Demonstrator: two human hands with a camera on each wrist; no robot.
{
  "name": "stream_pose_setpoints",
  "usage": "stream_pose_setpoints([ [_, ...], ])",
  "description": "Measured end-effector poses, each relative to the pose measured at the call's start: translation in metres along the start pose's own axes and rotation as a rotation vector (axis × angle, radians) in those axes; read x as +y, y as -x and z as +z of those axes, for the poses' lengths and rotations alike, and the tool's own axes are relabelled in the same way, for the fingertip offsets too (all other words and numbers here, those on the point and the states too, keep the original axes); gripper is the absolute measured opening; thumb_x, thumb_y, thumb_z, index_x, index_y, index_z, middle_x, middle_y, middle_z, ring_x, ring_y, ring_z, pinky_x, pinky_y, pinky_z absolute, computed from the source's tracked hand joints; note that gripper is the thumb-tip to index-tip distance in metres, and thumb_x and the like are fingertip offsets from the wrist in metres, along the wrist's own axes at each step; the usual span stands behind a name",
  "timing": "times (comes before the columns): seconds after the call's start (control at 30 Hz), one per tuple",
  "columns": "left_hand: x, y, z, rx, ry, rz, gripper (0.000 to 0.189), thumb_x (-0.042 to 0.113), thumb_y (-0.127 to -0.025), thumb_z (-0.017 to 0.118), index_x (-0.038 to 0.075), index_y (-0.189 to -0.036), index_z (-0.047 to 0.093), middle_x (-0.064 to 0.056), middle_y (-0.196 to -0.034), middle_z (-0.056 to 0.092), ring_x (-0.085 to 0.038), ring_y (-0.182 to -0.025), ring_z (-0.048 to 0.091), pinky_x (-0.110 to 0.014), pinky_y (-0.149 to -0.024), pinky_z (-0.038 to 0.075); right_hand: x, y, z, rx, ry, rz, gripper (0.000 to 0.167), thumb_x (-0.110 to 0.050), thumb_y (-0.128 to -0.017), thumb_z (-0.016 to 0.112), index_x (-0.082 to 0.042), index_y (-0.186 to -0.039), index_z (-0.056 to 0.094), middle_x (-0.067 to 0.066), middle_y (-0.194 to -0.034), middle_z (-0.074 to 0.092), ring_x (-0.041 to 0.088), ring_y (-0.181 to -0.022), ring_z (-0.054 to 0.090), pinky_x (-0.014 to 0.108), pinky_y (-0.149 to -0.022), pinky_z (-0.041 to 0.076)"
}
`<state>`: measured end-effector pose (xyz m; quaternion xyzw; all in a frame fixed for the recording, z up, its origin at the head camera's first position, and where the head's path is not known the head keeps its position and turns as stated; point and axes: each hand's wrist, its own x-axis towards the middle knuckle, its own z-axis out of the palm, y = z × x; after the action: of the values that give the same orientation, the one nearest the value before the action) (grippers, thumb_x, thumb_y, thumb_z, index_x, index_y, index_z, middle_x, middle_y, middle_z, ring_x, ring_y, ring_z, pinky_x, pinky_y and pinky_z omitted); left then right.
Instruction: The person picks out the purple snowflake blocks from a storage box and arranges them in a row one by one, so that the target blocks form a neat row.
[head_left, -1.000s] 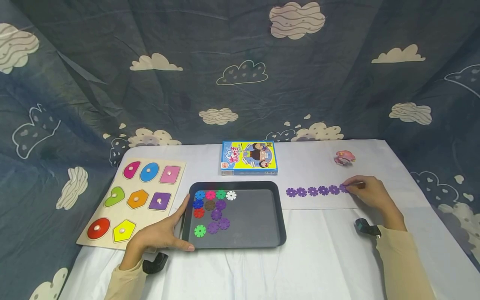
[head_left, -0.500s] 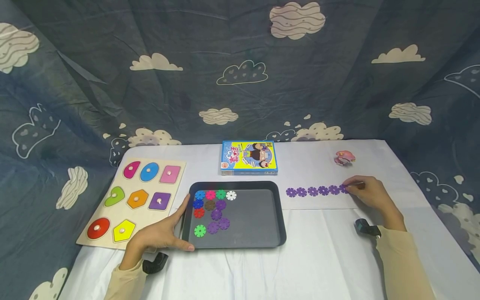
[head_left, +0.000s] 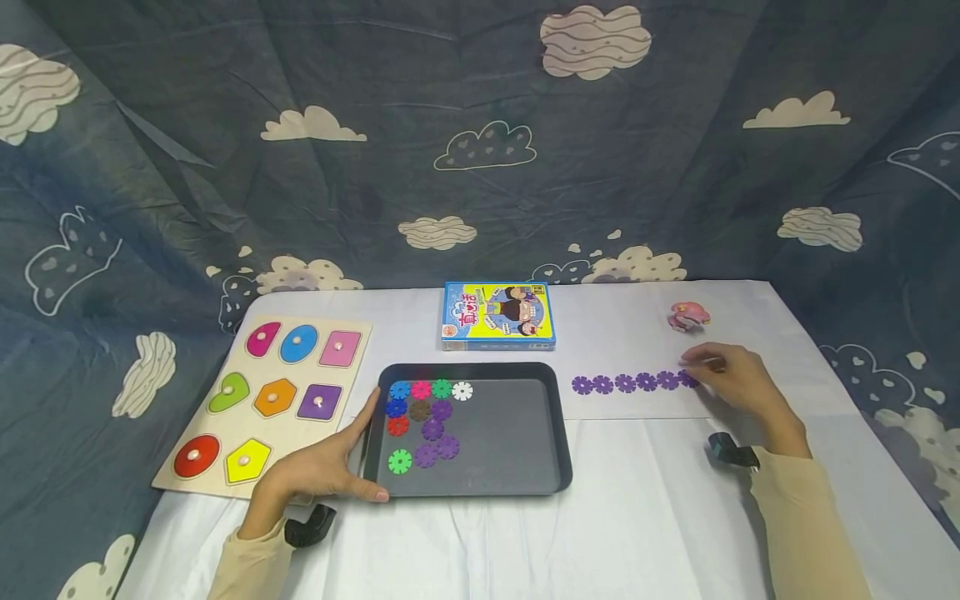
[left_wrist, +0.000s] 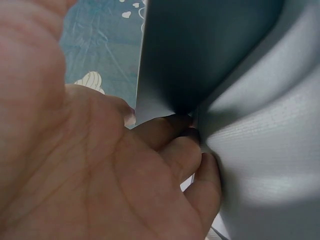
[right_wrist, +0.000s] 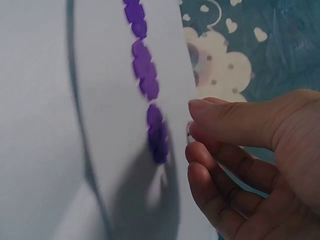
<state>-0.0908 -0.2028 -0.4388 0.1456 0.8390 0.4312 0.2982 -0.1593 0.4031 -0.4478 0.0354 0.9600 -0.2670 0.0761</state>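
A row of purple snowflake building discs (head_left: 626, 383) lies on the right side of the white table. My right hand (head_left: 735, 375) hovers at the row's right end. In the right wrist view the last purple disc (right_wrist: 158, 134) lies apart from my fingertips, and the right hand (right_wrist: 240, 155) has its fingers bent loosely with no disc seen between them. My left hand (head_left: 318, 467) rests against the left side of the dark grey tray (head_left: 517, 489), thumb by the front corner. The left wrist view has the fingertips touching the tray wall (left_wrist: 210, 45). More discs (head_left: 420, 409) in several colours lie in the tray's left half.
Left of the tray lies a wooden knob puzzle board (head_left: 288, 425) with coloured shapes. A blue and yellow box (head_left: 498, 317) stands behind the tray. Behind the row sits a small pink toy (head_left: 688, 316). A dark cloud-print cloth (head_left: 480, 192) hangs at the table's back edge.
The right hand has let go of the last purple disc and lifted its fingertips slightly up and back. The left hand and the tray have not moved.
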Motion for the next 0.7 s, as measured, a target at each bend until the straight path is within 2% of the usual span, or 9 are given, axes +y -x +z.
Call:
stream_pose_setpoints([
  [0.3, 0.0, 0.0, -0.001, 0.004, -0.019, -0.003, 0.142, 0.031, -0.067, 0.094, 0.027, -0.161, -0.013, -0.016, -0.169, -0.008, -0.045, -0.153, 0.004, -0.068, -0.12, 0.013, -0.032, -0.006, -0.006, 0.017, 0.034, -0.108, 0.033, -0.014, -0.095, 0.066, 0.001, -0.125, 0.064, 0.027, -0.124, 0.064, 0.045, -0.11, 0.061, 0.057, -0.09, 0.056],
  [0.57, -0.002, -0.001, 0.0, 0.005, -0.022, 0.006, 0.142, 0.031, -0.067, 0.094, 0.026, -0.161, -0.013, -0.015, -0.169, -0.008, -0.045, -0.154, 0.003, -0.068, -0.12, 0.014, -0.064, -0.015, -0.004, 0.047, 0.026, -0.3, 0.028, -0.006, -0.092, 0.069, 0.005, -0.118, 0.067, 0.025, -0.115, 0.069, 0.042, -0.099, 0.067, 0.057, -0.087, 0.057],
  [0.7, -0.002, -0.001, 0.0, 0.007, -0.023, 0.004, 0.142, 0.031, -0.067, 0.094, 0.027, -0.161, -0.012, -0.015, -0.169, -0.008, -0.045, -0.154, 0.003, -0.068, -0.12, 0.014, -0.084, -0.017, -0.001, 0.029, 0.021, -0.346, 0.028, -0.007, -0.092, 0.07, 0.003, -0.117, 0.068, 0.023, -0.114, 0.07, 0.039, -0.098, 0.068, 0.056, -0.087, 0.057],
])
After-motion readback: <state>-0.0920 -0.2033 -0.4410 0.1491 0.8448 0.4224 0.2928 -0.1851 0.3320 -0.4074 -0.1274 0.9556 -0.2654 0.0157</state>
